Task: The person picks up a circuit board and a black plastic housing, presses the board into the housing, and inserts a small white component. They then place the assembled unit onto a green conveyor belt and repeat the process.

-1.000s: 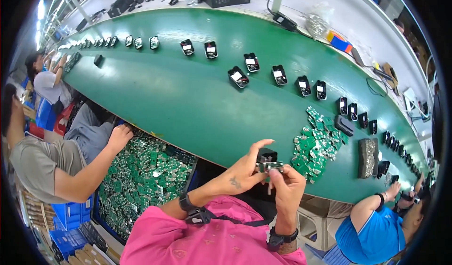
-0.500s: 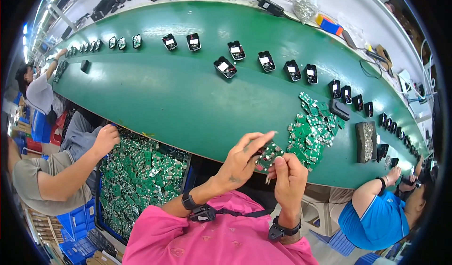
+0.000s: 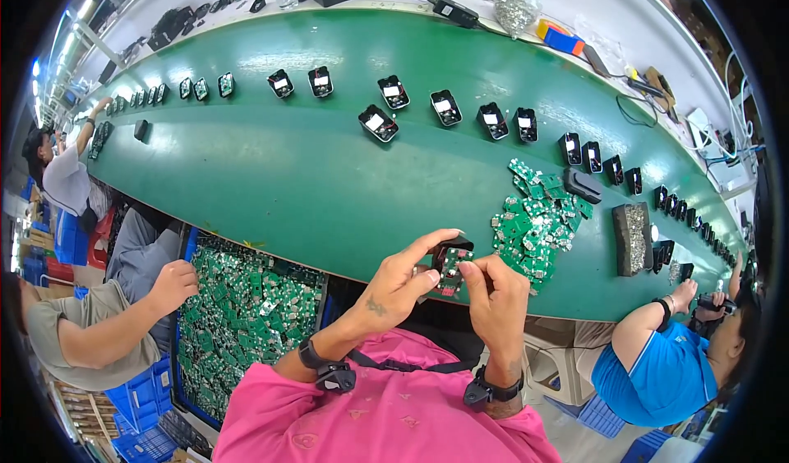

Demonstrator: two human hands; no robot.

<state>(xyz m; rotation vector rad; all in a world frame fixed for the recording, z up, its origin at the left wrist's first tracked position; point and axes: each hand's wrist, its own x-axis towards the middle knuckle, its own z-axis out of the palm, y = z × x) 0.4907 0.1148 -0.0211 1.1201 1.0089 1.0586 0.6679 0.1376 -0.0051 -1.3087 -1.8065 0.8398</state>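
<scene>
In front of my pink top, my left hand is wrapped round a small black plastic case, mostly hidden by the fingers. A green circuit board lies at the open face of this case; whether it is fully seated I cannot tell. My right hand pinches the board's right edge between thumb and fingers. Just beyond, a heap of loose green circuit boards is spread on the green table.
Open black cases stand in a long row across the table. A dark block and a closed black case are right of the heap. A crate of boards is at lower left. People sit on both sides.
The board has turned more upright and now lies against the black case, which has come into sight in my left hand. Both hands have shifted slightly left. The whole view has turned a little.
</scene>
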